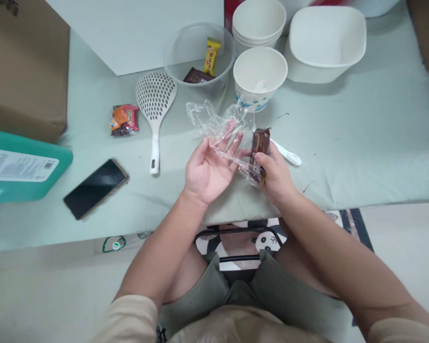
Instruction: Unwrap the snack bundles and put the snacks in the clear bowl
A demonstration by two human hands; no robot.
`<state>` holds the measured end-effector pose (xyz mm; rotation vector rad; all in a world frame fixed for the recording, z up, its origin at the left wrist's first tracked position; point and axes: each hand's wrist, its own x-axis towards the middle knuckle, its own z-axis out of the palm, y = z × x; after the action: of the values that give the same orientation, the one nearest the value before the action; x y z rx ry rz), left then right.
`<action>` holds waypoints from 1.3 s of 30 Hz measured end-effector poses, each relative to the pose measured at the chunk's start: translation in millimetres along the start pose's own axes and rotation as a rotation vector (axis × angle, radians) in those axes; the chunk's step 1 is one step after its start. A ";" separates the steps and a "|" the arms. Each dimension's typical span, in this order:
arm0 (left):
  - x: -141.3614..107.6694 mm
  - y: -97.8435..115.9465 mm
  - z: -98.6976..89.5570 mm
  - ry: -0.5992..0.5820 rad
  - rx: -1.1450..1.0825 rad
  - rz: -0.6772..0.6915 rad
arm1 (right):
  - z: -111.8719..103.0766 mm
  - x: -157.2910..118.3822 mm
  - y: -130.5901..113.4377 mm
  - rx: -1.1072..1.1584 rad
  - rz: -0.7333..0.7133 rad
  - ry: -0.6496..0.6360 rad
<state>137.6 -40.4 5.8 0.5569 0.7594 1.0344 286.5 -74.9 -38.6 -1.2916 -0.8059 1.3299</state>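
My left hand (212, 171) is palm up with its fingers spread, and a clear plastic bag (219, 125) is draped over and around the fingers. To its right, my right hand (277, 169) grips a brown wrapped snack bar (260, 147) between thumb and fingers. Part of the crinkled bag trails across to the bar's lower end, where a bit of yellow shows. Just behind the hands stands a white paper cup (260, 76) with a blue pattern. A clear round bowl (171, 62) behind my left hand holds a yellow packet (211, 55) and a brown packet (199, 76).
On the left lie a white slotted skimmer (155, 102), small colourful packets (124, 120), a phone (96, 188), a green container (25, 166) and a cardboard box (25, 71). Stacked cups (259, 21) and a white tub (327, 43) stand behind. A white handle (289, 155) lies beside my right hand.
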 end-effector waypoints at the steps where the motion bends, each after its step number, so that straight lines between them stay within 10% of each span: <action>1: 0.5 0.1 -0.8 -0.004 -0.015 0.015 | 0.9 -0.1 0.5 0.024 -0.009 0.026; 25: 16.8 15.8 -29.1 0.224 -0.016 0.151 | -8.5 5.9 -2.5 0.125 -0.076 0.272; 39: 18.8 20.4 -24.6 0.319 -0.120 -0.118 | -22.4 -2.6 -29.5 0.542 0.141 0.078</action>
<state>112.9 -13.3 -0.2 0.2425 0.9909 1.0638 314.3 -75.7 -14.0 -0.9686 -0.2685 1.4701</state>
